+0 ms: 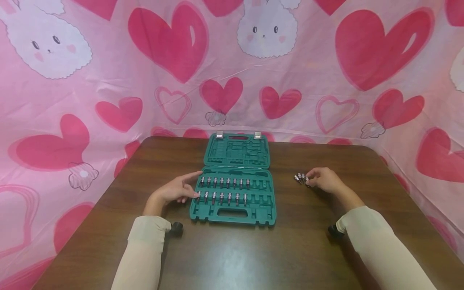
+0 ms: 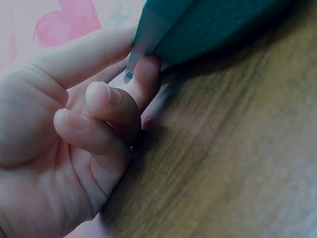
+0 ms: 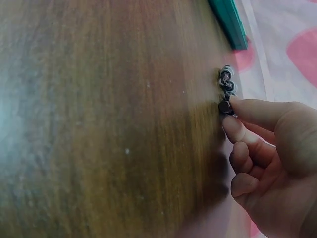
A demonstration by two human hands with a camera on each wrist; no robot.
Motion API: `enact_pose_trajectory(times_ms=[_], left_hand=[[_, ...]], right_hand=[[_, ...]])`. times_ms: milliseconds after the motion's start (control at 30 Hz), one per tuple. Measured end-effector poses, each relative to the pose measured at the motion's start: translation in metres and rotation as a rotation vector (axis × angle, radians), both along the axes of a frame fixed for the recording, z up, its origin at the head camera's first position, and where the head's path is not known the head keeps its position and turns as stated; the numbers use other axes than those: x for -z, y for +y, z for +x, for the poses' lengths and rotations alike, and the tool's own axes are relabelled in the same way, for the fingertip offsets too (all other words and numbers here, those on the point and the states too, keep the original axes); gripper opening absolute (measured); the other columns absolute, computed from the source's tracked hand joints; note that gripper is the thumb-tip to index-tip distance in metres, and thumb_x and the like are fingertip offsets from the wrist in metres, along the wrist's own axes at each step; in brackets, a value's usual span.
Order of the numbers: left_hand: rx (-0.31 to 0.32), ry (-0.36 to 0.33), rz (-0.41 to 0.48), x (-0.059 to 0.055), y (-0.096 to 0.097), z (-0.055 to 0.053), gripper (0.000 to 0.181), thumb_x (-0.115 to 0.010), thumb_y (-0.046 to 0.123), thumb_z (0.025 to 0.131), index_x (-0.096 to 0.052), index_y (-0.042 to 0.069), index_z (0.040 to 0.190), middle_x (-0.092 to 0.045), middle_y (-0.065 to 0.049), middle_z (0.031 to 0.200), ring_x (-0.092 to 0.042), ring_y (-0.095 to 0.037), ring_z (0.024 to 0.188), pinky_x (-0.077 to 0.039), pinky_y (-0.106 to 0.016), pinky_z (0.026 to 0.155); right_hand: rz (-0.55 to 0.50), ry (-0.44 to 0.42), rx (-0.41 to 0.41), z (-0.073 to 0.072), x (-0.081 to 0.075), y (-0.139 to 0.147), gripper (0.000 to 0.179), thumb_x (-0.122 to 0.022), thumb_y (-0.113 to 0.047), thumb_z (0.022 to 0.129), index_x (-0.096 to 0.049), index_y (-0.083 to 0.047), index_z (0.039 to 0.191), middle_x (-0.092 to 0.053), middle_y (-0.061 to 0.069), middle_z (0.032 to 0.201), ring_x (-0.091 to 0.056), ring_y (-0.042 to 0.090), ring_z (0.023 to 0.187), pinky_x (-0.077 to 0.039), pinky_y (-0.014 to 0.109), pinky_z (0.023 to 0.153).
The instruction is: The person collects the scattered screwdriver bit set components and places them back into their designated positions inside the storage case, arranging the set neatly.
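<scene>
An open green socket case (image 1: 232, 218) lies on the table, with two rows of bit sockets (image 1: 222, 182) in its near half. At its left side my left hand (image 1: 173, 189) holds the edge, index finger stretched toward the upper corner and thumb on the rim. In the left wrist view, the case edge (image 2: 143, 39) meets the thumb and a fingertip, while other fingers are curled. To the right of the case, my right hand (image 1: 325, 180) pinches a bit socket (image 3: 225, 106) between thumb and index finger. Several loose bit sockets (image 1: 299, 177) lie beside its fingertips.
The case lid (image 1: 237, 151) leans back behind the tray, its moulded slots showing. Bare slots (image 1: 262, 199) sit at the right end of both rows. A pink heart-patterned cloth (image 1: 232, 60) hangs around the brown wooden table (image 1: 232, 257).
</scene>
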State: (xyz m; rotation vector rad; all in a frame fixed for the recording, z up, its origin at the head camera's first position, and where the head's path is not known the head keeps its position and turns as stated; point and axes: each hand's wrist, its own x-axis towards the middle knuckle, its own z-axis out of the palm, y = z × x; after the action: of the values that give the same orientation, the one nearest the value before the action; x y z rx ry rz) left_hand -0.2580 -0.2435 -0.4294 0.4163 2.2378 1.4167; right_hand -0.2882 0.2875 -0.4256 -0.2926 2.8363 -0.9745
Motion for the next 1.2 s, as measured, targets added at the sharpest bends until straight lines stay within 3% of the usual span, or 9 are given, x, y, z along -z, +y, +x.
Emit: enact_pose_trajectory(times_ms=[567,967,1200], left_hand=[[0.008,0.011,-0.006,0.001,0.001,0.001,0.081,-0.073,0.017,0.088,-0.026,0.020,0.155,-0.061,-0.021,0.071,-0.049,-0.021,0.050,-0.040,-0.025,0.046],[0.000,-0.005,0.006,-0.001,0.000,0.000,0.081,-0.074,0.017,0.087,-0.028,0.021,0.154,-0.062,-0.018,0.071,-0.049,-0.019,0.050,-0.040,-0.024,0.046],[0.004,0.000,-0.001,0.001,0.000,-0.001,0.081,-0.073,0.017,0.088,-0.027,0.021,0.155,-0.062,-0.019,0.072,-0.049,-0.020,0.050,-0.040,-0.025,0.046]], right_hand=[[0.028,0.055,0.026,0.007,0.001,-0.005,0.020,-0.074,-0.013,0.083,-0.067,0.000,0.096,-0.064,0.004,0.076,-0.054,0.020,0.070,-0.041,0.034,0.064],[0.039,0.125,0.051,0.014,-0.007,-0.015,0.019,-0.075,-0.012,0.082,-0.061,-0.003,0.091,-0.065,0.004,0.076,-0.056,0.018,0.068,-0.041,0.034,0.061],[-0.035,0.169,0.101,0.016,-0.007,-0.031,0.016,-0.073,-0.010,0.085,-0.065,-0.002,0.097,-0.069,0.007,0.080,-0.059,0.019,0.066,-0.046,0.033,0.058]])
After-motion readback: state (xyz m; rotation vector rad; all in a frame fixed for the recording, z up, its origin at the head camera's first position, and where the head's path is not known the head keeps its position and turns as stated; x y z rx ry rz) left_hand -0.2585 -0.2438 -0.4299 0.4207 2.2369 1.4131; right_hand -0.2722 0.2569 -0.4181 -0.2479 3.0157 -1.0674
